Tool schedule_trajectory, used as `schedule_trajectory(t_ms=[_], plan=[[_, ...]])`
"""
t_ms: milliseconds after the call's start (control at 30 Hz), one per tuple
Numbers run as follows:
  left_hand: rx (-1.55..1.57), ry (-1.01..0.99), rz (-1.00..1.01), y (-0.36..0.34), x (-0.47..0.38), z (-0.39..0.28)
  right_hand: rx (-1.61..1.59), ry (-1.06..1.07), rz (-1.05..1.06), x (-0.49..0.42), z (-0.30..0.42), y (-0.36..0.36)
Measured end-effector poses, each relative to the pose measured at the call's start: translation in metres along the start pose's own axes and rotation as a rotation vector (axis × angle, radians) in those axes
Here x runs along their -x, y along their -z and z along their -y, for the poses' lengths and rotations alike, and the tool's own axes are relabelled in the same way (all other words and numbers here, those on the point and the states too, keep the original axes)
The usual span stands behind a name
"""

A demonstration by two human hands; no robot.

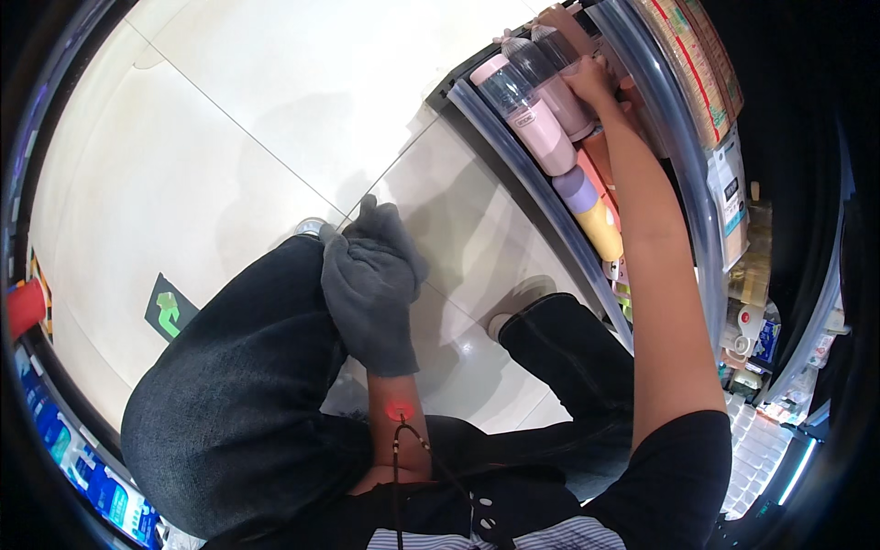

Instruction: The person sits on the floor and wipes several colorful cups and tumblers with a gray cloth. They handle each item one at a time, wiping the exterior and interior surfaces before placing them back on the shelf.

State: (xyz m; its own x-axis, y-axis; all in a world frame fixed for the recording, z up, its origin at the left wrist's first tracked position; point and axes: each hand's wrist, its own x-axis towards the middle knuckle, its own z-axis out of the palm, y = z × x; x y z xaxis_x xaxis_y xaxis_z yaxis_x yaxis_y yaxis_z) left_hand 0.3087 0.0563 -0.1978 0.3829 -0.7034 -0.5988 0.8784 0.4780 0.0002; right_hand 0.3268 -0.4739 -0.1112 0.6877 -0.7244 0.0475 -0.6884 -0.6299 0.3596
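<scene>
A grey cloth glove or mitt covers my left hand (371,275), which rests by my bent knee above the floor. Its fingers are hidden, so their pose is unclear. My bare right hand (592,79) reaches into a shelf, its fingers against a translucent, brown-tinted bottle (555,47). Whether they close around it is hidden. Beside that one lie a pink bottle with a dark clear top (567,106) and a pink-lidded bottle (543,137). Nearer me sits a yellow and purple bottle (592,213), behind the shelf's clear front strip (533,185).
Another clear strip (677,117) edges the shelf beyond my arm, with packaged goods (725,199) past it. Blue packages (89,467) line the lower left. On the pale tile floor (227,103) is a dark marker with a green sign (168,309). A red object (26,307) stands far left.
</scene>
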Motion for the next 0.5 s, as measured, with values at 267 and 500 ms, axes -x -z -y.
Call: schedule_trajectory(t_ms=[267, 500], plan=[[-0.122, -0.092, 0.058, -0.032, -0.010, 0.011, -0.160, 0.134, -0.516, 0.047, 0.004, 0.028], [-0.519, -0.506, 0.058, -0.071, 0.034, 0.029, -0.410, 0.410, -0.532, 0.161, 0.038, 0.109]])
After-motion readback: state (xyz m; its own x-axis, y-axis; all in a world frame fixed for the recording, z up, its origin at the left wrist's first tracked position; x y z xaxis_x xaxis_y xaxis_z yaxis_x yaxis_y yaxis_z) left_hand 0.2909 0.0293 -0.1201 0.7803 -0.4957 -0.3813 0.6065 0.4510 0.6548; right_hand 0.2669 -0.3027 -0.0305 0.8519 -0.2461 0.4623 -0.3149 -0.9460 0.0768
